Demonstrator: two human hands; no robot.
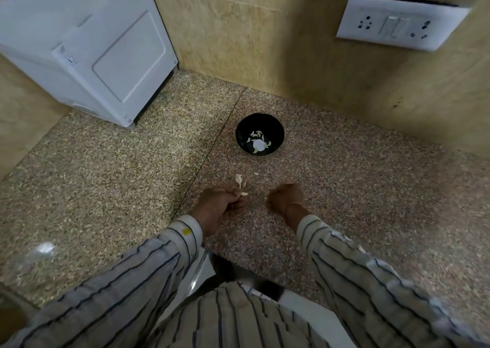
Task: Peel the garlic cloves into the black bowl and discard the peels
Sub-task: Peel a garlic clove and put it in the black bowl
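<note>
While the speckled stone table [111, 162] fills most of the view and runs back into a corner of tan walls, a white appliance [87, 45] stands on it at the far left and a white switch plate [397, 23] hangs on the right-hand wall. Two striped sleeves [132, 273] reach in from the near edge.

Next in size, the black bowl [260, 134] sits well beyond the hands, near the corner, with several pale peeled cloves [257, 135] lying in its bottom.

Nearer, the left hand [218, 207] curls its fingers round a garlic stub [240, 182], whose papery stem and a small pale piece stick out past the fingertips. The right hand [287, 198] is clenched into a loose fist just beside it, apart from the garlic; whether it pinches a clove or a scrap of peel I cannot tell, since the fingers hide the palm.

Smallest of all, a stray pale fragment [256, 173] lies on the table between the hands and the bowl.

The step in hand looks to be the breaking and skinning of the last cloves, with most of the job done. The next move likely calls for carrying any bare clove forward over the bowl's rim, then gathering the loose skin for discarding.
</note>
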